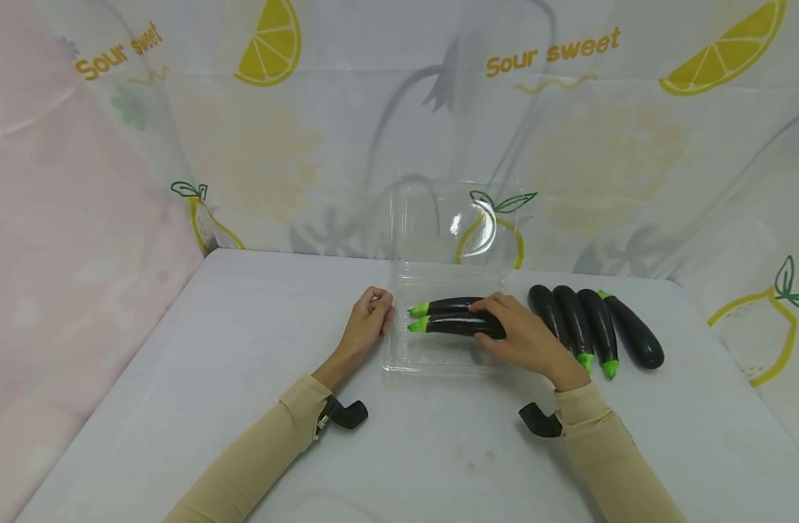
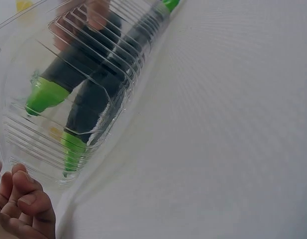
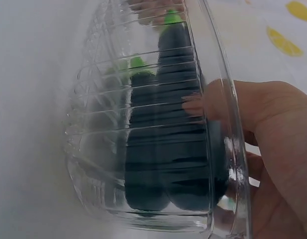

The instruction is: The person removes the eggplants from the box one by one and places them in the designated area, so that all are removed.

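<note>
A clear plastic clamshell container [image 1: 439,357] lies on the table with its lid [image 1: 432,218] raised at the back. Inside it, a rear eggplant [image 1: 447,305] and a front eggplant [image 1: 455,325] lie side by side, green stem ends to the left. My right hand [image 1: 526,338] grips the front eggplant near its thick end, the thumb on the near side and fingers over the top. At the container's left rim, my left hand [image 1: 367,319] pinches the edge with curled fingers. Through the ribbed wall, the right wrist view shows both eggplants [image 3: 148,149].
Right of the container, several more eggplants [image 1: 572,316] lie in a row, the rightmost one [image 1: 635,330] with its stem pointing away. A white cloth covers the table [image 1: 275,327]. Behind stands a curtain [image 1: 347,131] printed with lemons.
</note>
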`<act>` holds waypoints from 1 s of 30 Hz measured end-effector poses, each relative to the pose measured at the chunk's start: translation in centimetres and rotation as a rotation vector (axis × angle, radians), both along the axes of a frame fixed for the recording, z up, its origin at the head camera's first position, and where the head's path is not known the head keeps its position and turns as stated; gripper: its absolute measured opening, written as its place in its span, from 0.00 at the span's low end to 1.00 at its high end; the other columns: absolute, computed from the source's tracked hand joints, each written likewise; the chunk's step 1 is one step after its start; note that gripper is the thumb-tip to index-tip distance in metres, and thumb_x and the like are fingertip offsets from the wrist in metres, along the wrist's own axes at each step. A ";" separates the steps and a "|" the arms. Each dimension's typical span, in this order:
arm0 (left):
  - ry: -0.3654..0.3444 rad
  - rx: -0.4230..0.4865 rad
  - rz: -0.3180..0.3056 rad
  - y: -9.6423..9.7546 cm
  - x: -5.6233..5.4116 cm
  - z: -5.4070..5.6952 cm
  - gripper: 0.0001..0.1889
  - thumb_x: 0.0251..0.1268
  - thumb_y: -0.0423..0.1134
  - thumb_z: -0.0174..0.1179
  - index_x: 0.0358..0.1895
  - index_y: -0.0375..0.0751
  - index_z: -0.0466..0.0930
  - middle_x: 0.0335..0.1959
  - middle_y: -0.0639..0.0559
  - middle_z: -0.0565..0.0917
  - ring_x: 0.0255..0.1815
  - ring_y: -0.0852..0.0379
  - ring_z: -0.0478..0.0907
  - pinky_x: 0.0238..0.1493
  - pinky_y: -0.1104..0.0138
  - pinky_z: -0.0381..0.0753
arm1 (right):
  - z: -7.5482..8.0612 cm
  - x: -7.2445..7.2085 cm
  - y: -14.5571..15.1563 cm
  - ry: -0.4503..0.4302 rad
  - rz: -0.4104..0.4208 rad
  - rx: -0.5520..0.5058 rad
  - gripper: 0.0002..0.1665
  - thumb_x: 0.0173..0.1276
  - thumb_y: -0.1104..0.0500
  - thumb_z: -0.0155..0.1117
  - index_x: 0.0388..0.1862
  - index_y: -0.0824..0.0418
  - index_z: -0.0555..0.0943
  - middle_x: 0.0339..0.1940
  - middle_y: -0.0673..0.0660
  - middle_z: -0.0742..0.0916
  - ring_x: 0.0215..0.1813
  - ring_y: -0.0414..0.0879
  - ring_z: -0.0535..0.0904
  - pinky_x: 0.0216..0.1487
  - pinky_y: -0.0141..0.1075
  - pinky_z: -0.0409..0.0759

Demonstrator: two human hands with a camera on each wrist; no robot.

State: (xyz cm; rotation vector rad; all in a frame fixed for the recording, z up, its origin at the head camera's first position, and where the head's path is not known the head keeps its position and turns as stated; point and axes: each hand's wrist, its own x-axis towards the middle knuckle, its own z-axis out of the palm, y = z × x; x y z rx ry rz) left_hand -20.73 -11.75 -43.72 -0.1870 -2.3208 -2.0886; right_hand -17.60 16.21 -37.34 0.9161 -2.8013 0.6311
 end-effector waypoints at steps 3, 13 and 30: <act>-0.018 -0.003 0.001 0.0 0.0 0.0 0.11 0.74 0.44 0.45 0.44 0.39 0.68 0.19 0.55 0.70 0.16 0.62 0.64 0.19 0.73 0.64 | 0.1 -0.1 0.2 0.009 -0.005 -0.008 0.25 0.60 0.55 0.67 0.56 0.57 0.75 0.51 0.55 0.79 0.53 0.50 0.76 0.52 0.47 0.76; -0.049 0.019 -0.002 0.0 0.1 0.2 0.13 0.74 0.46 0.46 0.45 0.37 0.68 0.19 0.55 0.72 0.14 0.62 0.65 0.16 0.71 0.63 | 0.6 -0.3 1.0 0.076 -0.011 -0.113 0.22 0.59 0.58 0.67 0.52 0.60 0.76 0.49 0.56 0.81 0.53 0.51 0.76 0.54 0.48 0.75; -0.040 0.011 0.000 0.0 0.0 0.1 0.13 0.74 0.46 0.45 0.44 0.38 0.69 0.19 0.56 0.72 0.15 0.63 0.65 0.17 0.72 0.64 | 1.9 -0.6 4.1 -0.019 -0.142 -0.132 0.22 0.60 0.58 0.66 0.54 0.58 0.75 0.52 0.57 0.80 0.54 0.53 0.75 0.55 0.50 0.71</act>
